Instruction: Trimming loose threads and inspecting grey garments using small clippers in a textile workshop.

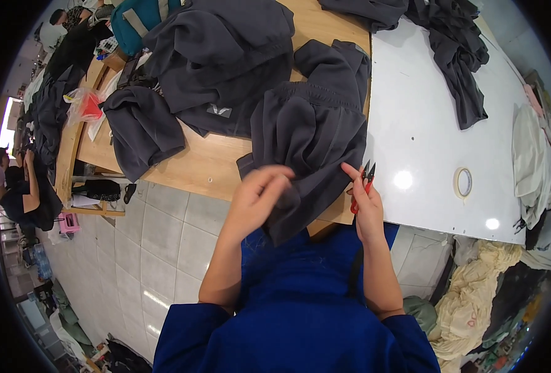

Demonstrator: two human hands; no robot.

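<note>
A dark grey garment (300, 133) with a gathered elastic band lies bunched in front of me, its near end hanging over the table edge. My left hand (260, 198) is at its left side, the fingers smeared by motion, so I cannot tell whether they grip the cloth. On the other side, my right hand (367, 208) holds red thread snips (368, 179) in the palm, their dark blades pointing away from me. The right index finger reaches out to the garment's right edge.
More dark grey garments (219, 56) are heaped on the wooden table (204, 165). A white tabletop (424, 161) adjoins on the right, with a tape roll (463, 183) and another dark garment (462, 74). Cream cloth (474, 298) is piled below. A person (30, 186) is at far left.
</note>
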